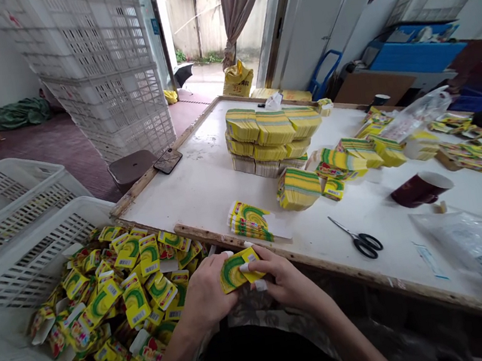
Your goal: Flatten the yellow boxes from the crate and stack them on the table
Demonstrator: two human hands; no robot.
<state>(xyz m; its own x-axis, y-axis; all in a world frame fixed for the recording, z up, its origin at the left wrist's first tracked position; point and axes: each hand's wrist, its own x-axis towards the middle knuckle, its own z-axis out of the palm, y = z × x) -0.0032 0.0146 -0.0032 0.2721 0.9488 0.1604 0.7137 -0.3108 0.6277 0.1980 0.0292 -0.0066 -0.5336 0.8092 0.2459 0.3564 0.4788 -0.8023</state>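
Both hands hold a small yellow-and-green printed cardboard box (233,273) in front of my body, close to the table's near edge. My left hand (207,288) is closed around its left side. On the right end, the fingers of my right hand (282,274) pinch the box; white coverings show on some fingertips. Just beyond, a fanned pile of flat yellow cartons (249,221) lies on the table (197,193). To my left, a white plastic crate (16,286) holds many folded boxes (134,299) of the same print.
Bundled carton stacks (274,130) stand mid-table. Black-handled scissors (366,244), a dark red mug (421,188) and clear plastic bags (477,248) lie to the right. A phone (168,161) rests at the left edge. Tall stacked crates (111,73) rise behind a brown stool (132,165).
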